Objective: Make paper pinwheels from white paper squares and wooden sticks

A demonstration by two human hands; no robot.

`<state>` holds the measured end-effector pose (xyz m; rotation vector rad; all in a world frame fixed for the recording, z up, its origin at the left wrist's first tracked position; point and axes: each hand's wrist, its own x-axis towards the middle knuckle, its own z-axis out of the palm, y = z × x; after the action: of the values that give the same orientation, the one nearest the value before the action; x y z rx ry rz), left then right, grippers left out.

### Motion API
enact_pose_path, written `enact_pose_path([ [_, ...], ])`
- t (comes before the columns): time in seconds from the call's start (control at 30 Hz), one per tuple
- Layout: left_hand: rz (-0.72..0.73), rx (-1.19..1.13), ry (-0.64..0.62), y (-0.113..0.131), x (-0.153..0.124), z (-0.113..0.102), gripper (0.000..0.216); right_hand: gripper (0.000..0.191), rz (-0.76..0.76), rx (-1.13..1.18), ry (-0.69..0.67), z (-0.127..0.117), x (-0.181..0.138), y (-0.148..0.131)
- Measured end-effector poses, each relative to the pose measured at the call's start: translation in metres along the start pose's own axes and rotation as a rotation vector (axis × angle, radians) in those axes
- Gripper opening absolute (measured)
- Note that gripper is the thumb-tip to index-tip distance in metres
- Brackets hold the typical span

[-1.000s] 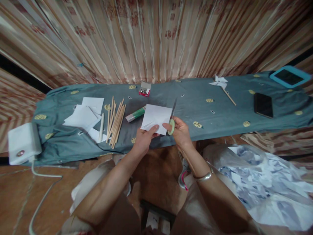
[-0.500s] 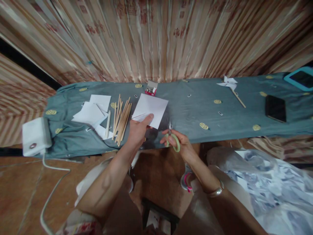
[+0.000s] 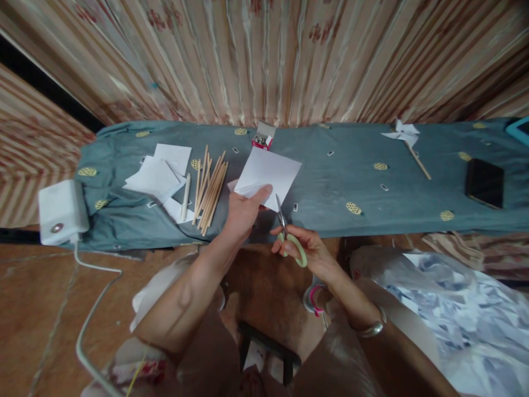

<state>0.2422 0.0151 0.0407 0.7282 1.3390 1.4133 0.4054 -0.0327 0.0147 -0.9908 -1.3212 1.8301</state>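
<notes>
My left hand pinches a white square sheet of paper by its near left edge, thumb on top. Scissors with pale green handles are in my right hand, fingers through the loops. Their blades point away from me and overlap the paper's near right edge in view; whether they cut into it I cannot tell. Just behind the paper stands a small open red box of metal pins. To the left lie wooden sticks, a white stick-like piece and more white paper sheets.
A paper pinwheel on a stick lies at the back right of the cloth-covered table. Farther right are a dark phone-like object and a blue-edged item. A white box with a cable stands at the left end.
The scissors have swung left, their blades now over the paper's near right edge. My left hand still holds the sheet. The whole view has shifted slightly.
</notes>
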Motion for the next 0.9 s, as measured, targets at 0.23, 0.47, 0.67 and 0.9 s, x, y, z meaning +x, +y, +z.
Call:
enact_pose_path([
  [0.23,-0.003,-0.018,-0.009,-0.0027,0.0008,0.0025,0.04,0.046,0.022,0.013,0.036,0.0009,-0.0001,-0.0011],
  [0.47,0.001,-0.033,-0.023,-0.0045,-0.0005,0.0023,0.039,0.043,0.024,-0.008,0.053,0.0009,0.0004,-0.0005],
  [0.67,0.013,-0.041,-0.022,-0.0045,-0.0007,0.0016,0.036,0.043,0.033,0.032,0.098,0.003,0.0016,0.0029],
  [0.9,-0.014,-0.037,-0.011,-0.0063,0.0016,0.0017,0.035,0.041,0.045,0.056,0.098,0.0036,0.0019,0.0027],
])
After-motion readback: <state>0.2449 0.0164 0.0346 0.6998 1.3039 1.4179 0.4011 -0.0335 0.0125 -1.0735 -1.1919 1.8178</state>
